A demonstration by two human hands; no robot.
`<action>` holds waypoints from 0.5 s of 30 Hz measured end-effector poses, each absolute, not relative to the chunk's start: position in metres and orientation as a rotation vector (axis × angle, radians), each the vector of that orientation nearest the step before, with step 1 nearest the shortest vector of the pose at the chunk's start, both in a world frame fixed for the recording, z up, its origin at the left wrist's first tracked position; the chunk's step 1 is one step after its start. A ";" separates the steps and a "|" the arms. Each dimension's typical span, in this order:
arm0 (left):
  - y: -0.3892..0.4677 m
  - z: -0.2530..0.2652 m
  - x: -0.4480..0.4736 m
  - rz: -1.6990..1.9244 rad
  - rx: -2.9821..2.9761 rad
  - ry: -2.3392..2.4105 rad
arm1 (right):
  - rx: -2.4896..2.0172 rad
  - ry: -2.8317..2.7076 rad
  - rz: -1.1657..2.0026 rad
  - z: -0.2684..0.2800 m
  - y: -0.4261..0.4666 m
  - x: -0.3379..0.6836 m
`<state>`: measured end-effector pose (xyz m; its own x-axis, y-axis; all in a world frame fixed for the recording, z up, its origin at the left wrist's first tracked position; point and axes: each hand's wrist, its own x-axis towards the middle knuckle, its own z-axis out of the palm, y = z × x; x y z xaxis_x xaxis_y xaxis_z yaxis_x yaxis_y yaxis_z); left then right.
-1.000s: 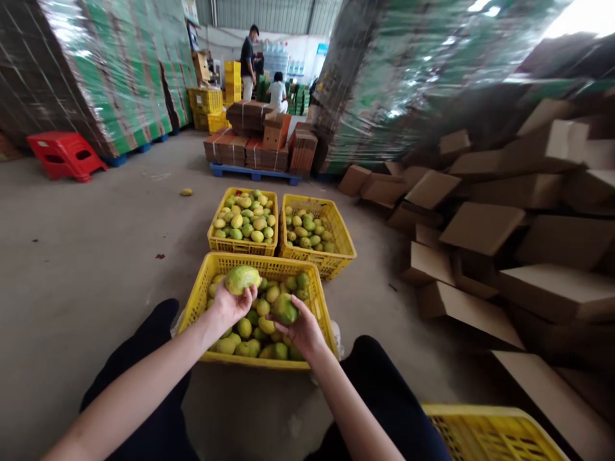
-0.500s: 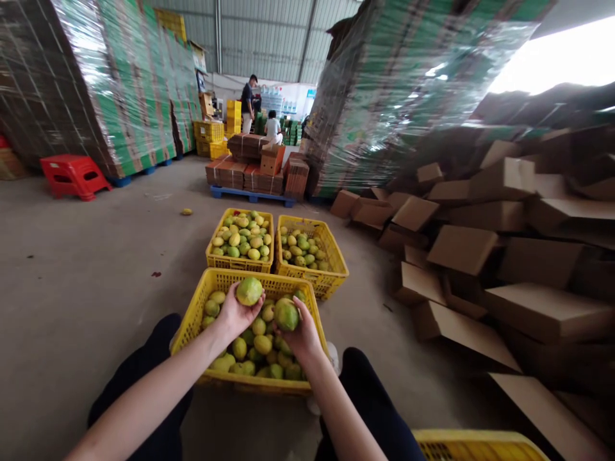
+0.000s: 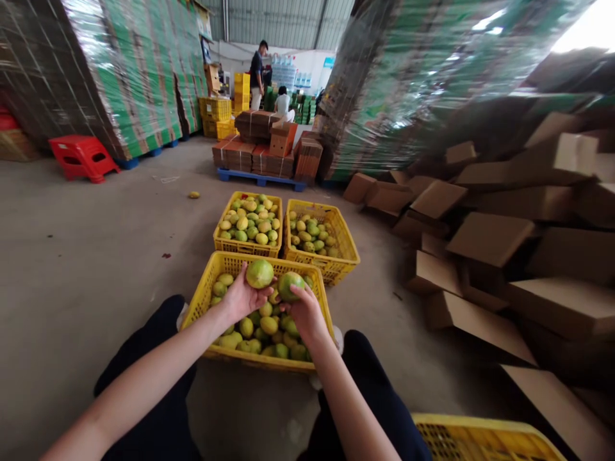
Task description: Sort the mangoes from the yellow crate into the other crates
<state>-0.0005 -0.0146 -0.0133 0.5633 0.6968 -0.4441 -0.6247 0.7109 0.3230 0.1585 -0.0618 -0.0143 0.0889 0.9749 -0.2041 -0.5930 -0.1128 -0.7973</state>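
Above the large yellow plastic crate with slotted walls [image 3: 262, 362], near its far edge, the left hand [image 3: 240, 301] was wrapped around a smooth, rounded yellow-green fruit [image 3: 260, 274], thumb at its left side and fingers beneath. The right hand [image 3: 306, 312] gripped a rounded, deeper green fruit [image 3: 291, 286] from its near right side. Handling them well seemed to call for a light, spread hold, with pads curved to the skin rather than pressing; turning either one slowly, without letting the two knock together, looked safest against bruising. The yellow-green fruit rested at the far end of the left hand, and the deeper green one sat just beside it, beyond the right palm. Below both hands, loose green and yellow fruits [image 3: 246, 328] covered the crate's floor toward its left and near edges. Just past the far edge stood a well-filled yellow plastic crate [image 3: 246, 248] and, toward the far right corner, a partly filled yellow plastic crate [image 3: 343, 234]. Tumbled brown cardboard boxes [image 3: 490, 238] lay well apart on the right.
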 end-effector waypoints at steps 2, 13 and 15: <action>-0.014 -0.012 0.001 0.811 0.156 0.599 | -0.963 -0.559 1.373 -0.017 -0.062 0.152; -0.018 0.015 -0.013 1.238 0.631 0.651 | -1.186 -1.248 0.355 -0.021 -0.055 0.170; -0.016 0.019 -0.017 1.217 0.595 0.636 | -1.217 -1.354 0.167 -0.019 -0.055 0.173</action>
